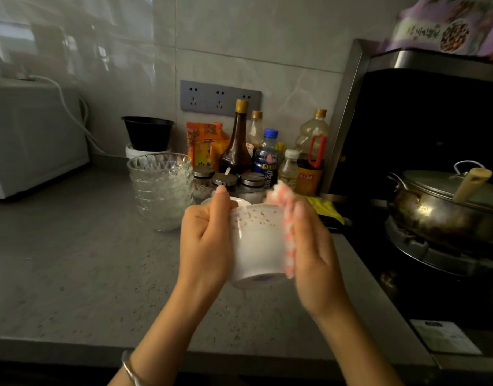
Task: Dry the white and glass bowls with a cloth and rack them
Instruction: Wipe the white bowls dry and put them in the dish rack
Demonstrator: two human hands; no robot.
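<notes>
Left hand (205, 235) grips white bowl (258, 243) over surface (81, 260), right hand (309, 246) pinching cloth (285, 215) vs its side; wet glaze + hard rub could slip it onto glass bowls (160, 188).

Grey speckled bench (72, 260), stack of glass bowls (160, 190) mid-bench, bottles (263, 151) and lidded jars (226, 182) along back edge, white appliance (31, 140) at left edge.

We see grey worktop (72, 260) carrying white appliance (31, 140) at left edge. Black tub (148, 132) stands inverted near back edge. We note sauce bottles (267, 151) and three lidded jars (228, 182) clustered along back edge, orange packets (205, 143) behind. Socket strip (220, 99) on tiled wall. Lidded steel pot (445, 207) sits on hob (434, 260) at right edge; purple bag (448, 26) above.
</notes>
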